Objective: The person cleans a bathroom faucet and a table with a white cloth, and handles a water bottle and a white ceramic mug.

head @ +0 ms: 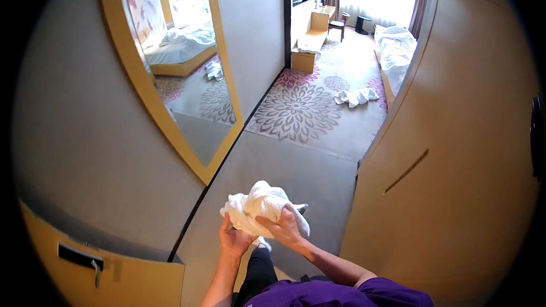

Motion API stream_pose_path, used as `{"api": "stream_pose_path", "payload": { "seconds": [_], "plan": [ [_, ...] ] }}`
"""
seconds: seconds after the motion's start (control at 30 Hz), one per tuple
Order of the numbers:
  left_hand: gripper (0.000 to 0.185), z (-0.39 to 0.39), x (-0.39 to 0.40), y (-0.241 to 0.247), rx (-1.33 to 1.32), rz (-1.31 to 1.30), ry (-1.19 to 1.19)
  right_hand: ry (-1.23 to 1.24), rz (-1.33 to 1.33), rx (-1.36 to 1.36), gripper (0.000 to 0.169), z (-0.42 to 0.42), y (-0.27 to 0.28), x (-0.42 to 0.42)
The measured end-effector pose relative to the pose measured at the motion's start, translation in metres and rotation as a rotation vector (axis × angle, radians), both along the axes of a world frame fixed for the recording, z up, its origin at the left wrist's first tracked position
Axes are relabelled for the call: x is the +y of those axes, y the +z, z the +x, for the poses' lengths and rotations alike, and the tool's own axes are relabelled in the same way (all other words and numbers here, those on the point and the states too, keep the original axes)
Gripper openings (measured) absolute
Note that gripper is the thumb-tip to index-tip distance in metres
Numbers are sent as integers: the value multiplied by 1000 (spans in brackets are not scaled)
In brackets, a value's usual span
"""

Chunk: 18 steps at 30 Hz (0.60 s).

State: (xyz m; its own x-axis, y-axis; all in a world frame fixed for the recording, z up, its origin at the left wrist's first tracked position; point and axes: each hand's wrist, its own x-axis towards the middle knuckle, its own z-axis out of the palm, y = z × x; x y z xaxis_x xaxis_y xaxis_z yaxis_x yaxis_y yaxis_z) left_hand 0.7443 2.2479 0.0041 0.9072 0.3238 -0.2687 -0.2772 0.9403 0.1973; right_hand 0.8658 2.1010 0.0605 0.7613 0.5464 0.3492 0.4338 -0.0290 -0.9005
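Both my hands hold a bunched white terry towel (pixel 264 207) in front of my body, above the grey hallway floor (pixel 298 179). My left hand (pixel 235 238) supports the towel's left underside with the palm turned up. On the right side, my right hand (pixel 283 226) grips the cloth with the thumb and fingers pressed into it. Further ahead, a crumpled white cloth (pixel 356 97) lies on the patterned carpet (pixel 294 113), near the bed.
A framed mirror (pixel 204 175) leans or hangs on the left wall. At lower left is a door with a lever handle (pixel 97 270); wooden panelling (pixel 435 221) runs along the right. Beyond stand a bed with rumpled white bedding (pixel 394 51), a wooden bench (pixel 303 62) and a chair (pixel 337 24).
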Motion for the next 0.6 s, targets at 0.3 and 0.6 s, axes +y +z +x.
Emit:
{"api": "stream_pose_path", "payload": {
  "seconds": [0.3,0.6],
  "plan": [
    [64,240,154,-11,-157,143,-274,173,-457,-309,45,194,18,132],
    [40,520,174,-49,-48,396,-392,-408,-243,-524,33,378,7,218]
  ]
}}
